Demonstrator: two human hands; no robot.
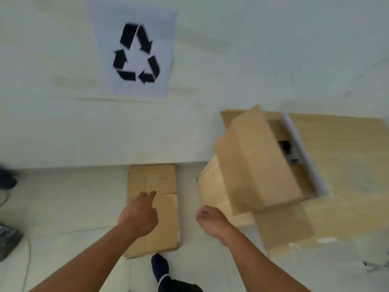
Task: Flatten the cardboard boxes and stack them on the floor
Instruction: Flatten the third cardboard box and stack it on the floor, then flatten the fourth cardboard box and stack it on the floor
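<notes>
A flattened cardboard box [164, 211] lies on the pale tiled floor, its far end against the wall. My left hand [139, 216] hovers over its middle, fingers loosely apart, holding nothing. My right hand [211, 221] is to the right of it, over bare floor, fingers curled in with nothing in them. An unflattened cardboard box [259, 163] lies tilted on a wooden table [347, 157] at the right, sticking out over the table's left edge, with a loose flap [284, 226] hanging below it.
A sheet with a black recycling symbol [136, 53] hangs on the white wall. My dark-socked foot [160, 268] stands at the near end of the flat cardboard. A dark object [8, 239] and a cable lie at the far left. A dark shoe [7, 180] sits by the wall.
</notes>
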